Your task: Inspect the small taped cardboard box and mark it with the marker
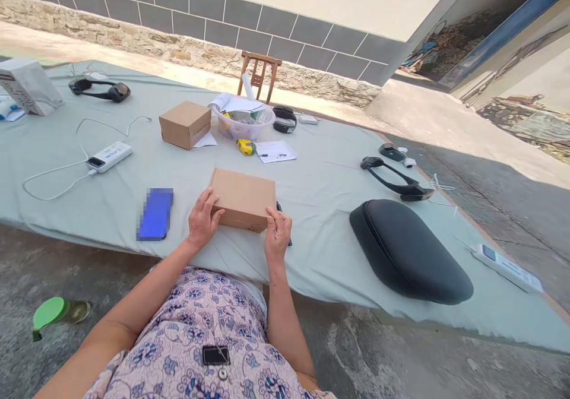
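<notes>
A closed brown cardboard box (243, 192) is in front of me near the table's front edge. My left hand (203, 219) grips its left end, thumb against the near side and fingers over the top edge. At the near right corner, my right hand (278, 233) holds the box with its fingers bent onto the edge. Part of a dark object (279, 206) shows behind the right hand; the rest is hidden. To the left of the box lies a phone (155, 215) with a blurred blue screen.
Another cardboard box (186, 124), a basin (247, 127) of odds and ends, a yellow tape measure (246, 146) and paper with a pen (276, 151) sit farther back. A black cushion (412, 250) and a headset (396, 179) are at right; a cabled white power bank (109, 157) is at left.
</notes>
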### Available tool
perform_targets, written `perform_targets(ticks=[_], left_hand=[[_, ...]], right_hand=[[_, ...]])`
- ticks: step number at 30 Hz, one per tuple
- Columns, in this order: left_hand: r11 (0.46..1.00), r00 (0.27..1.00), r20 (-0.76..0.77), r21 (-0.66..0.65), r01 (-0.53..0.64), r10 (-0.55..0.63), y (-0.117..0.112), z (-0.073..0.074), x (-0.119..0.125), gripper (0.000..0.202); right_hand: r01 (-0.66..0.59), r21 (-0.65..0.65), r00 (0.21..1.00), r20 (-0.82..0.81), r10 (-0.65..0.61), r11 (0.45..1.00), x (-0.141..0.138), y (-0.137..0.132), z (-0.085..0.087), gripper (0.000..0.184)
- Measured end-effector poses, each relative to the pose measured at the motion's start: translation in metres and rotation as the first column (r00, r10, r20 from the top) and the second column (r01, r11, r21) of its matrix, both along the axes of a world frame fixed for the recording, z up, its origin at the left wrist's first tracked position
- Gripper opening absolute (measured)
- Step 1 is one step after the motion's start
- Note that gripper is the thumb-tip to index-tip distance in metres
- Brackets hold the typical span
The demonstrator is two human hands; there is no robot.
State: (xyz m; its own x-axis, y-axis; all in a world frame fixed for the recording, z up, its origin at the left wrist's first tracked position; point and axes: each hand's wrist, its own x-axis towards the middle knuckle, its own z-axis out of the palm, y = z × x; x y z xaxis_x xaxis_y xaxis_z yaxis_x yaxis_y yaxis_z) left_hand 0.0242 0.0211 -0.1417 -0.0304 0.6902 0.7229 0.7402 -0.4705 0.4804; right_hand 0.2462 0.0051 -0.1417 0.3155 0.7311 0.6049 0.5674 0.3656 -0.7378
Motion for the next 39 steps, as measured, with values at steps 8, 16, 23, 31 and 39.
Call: perform_targets(ticks=[8,16,23,31,39], left_hand=[[0.995,0.995,-0.014,-0.018,0.102,-0.102,-0.002,-0.002,-0.012,0.038],[0.995,0.997,0.050,-0.086,0.059,-0.055,-0.005,-0.015,-0.010,0.051],[0.992,0.991,0.133,-0.120,0.028,-0.012,-0.005,-0.024,-0.010,0.078],[0.937,0.955,0.286,-0.348,0.032,0.074,-0.005,-0.013,-0.011,0.063],[0.979,0.949,0.294,-0.192,-0.061,0.117,-0.020,0.015,-0.008,0.045]], right_hand=[[-0.022,-0.006,0.980,-0.199,0.020,1.000,-0.003,0.000,-0.021,0.042],[-0.006,-0.265,0.970,-0.237,-0.059,0.964,-0.008,-0.001,-0.033,0.054],[0.022,-0.296,0.990,-0.127,-0.062,0.955,-0.009,-0.004,-0.032,0.054],[-0.023,-0.298,0.982,-0.184,-0.034,0.954,-0.009,-0.003,-0.032,0.059],[-0.013,-0.068,0.992,-0.125,0.004,0.998,-0.008,-0.019,-0.018,0.044]])
